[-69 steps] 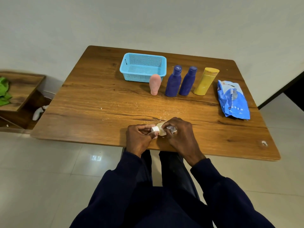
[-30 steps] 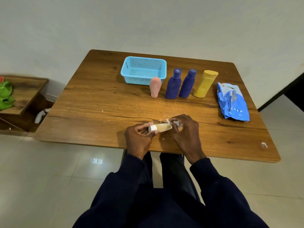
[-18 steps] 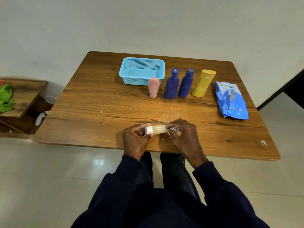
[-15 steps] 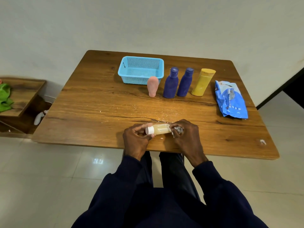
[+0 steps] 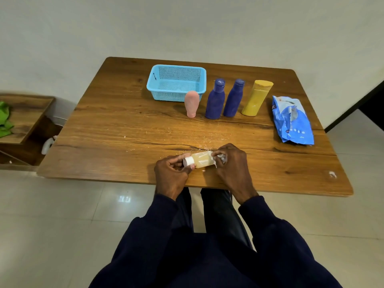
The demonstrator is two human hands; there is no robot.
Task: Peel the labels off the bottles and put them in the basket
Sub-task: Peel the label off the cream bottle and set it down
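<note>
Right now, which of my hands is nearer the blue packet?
Right. The right hand, at the base of the small bottle, lies closer to the blue packet; the left hand, at the cap end, is farther off.

Wooden table [image 5: 116,129], pale wall [image 5: 187,28], glossy tiled floor [image 5: 52,225].

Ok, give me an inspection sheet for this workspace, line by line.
Surface: wooden table, white scraps near the front middle.
Job's things: small pale bottle held sideways, label partly peeled; pink bottle, left purple bottle, right purple bottle and yellow bottle upright in a row by the blue basket.
Clutter: blue packet lying at the right.
Grippers: left hand grips the bottle's cap end; right hand pinches the label.
Cables: nothing seen.
Surroundings: wall, tiled floor, low wooden shelf with green cloth.
</note>
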